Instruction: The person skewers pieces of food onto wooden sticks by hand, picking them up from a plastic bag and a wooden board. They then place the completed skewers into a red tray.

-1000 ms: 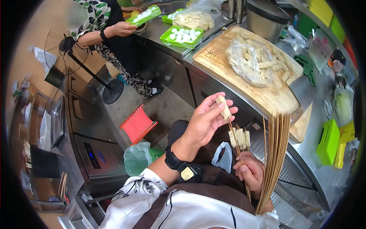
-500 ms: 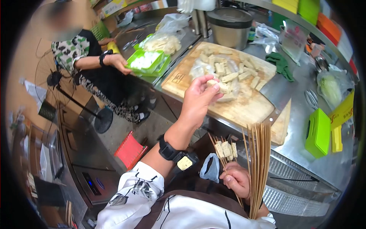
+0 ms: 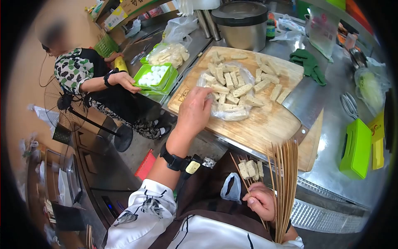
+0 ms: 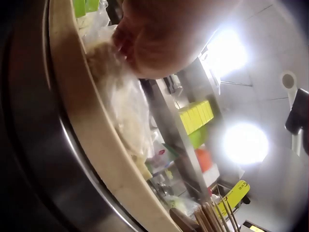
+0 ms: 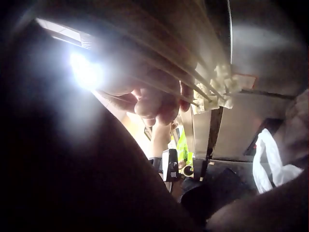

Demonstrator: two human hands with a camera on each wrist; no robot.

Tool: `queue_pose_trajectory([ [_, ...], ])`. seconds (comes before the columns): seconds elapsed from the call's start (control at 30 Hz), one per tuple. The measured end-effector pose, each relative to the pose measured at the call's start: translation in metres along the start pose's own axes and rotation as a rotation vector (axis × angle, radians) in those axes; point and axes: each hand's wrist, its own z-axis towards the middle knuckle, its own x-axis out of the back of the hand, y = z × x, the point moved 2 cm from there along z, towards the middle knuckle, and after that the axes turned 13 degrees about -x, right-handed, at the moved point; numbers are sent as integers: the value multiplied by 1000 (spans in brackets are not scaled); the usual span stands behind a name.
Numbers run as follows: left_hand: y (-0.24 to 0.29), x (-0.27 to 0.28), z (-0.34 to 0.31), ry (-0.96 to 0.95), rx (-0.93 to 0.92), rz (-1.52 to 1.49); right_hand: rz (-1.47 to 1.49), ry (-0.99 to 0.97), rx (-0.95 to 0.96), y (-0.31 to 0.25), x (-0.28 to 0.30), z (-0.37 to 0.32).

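My left hand [image 3: 194, 112] reaches over the wooden board [image 3: 265, 128], fingers bent downward at the near-left edge of a clear bag [image 3: 242, 115] of pale, porous strips. One strip [image 3: 220, 88] lies right at its fingertips; whether they grip it is hidden. The left wrist view has the same hand [image 4: 159, 43] above the plastic bag [image 4: 128, 108]. Low on the right, my right hand [image 3: 262, 201] grips thin wooden skewers, several bearing pale pieces [image 3: 250, 169] near their tips. A thick fan of bare skewers [image 3: 286, 182] stands upright beside it.
A cleaver [image 3: 304, 101] lies on the board's right side. Behind stand a lidded steel pot [image 3: 242, 35] and green trays with white balls [image 3: 154, 76], one touched by another person [image 3: 78, 72]. A green box [image 3: 355, 148] is at right.
My left hand, earlier holding a pale strip up near the skewers, has moved over the board and down to the bag. The right hand keeps its grip. The other person's tray has lowered to the counter.
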Motion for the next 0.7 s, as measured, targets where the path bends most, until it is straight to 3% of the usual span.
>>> queue_pose_trajectory([
  [0.17, 14, 17, 15, -106, 6, 78, -32, -28, 3, 5, 1, 6],
  [0.23, 9, 9, 30, 55, -476, 131, -28, -25, 1, 4, 1, 6],
  [0.27, 7, 3, 31, 61, -478, 132, -25, -19, -5, 4, 1, 6],
  [0.33, 2, -11, 33, -155, -227, 113, -22, -19, 0, 3, 0, 6],
  [0.57, 9, -12, 34, -227, -156, 260, -12, -10, -25, 2, -2, 5],
  [0.63, 7, -8, 30, 48, -290, 186, -14, -9, -28, 1, -3, 6],
  [0.67, 7, -9, 26, 47, -288, 183, -8, 2, -32, -1, -4, 6],
  [0.7, 8, -6, 20, 171, -146, -184, 1, 11, -39, -2, -5, 5],
])
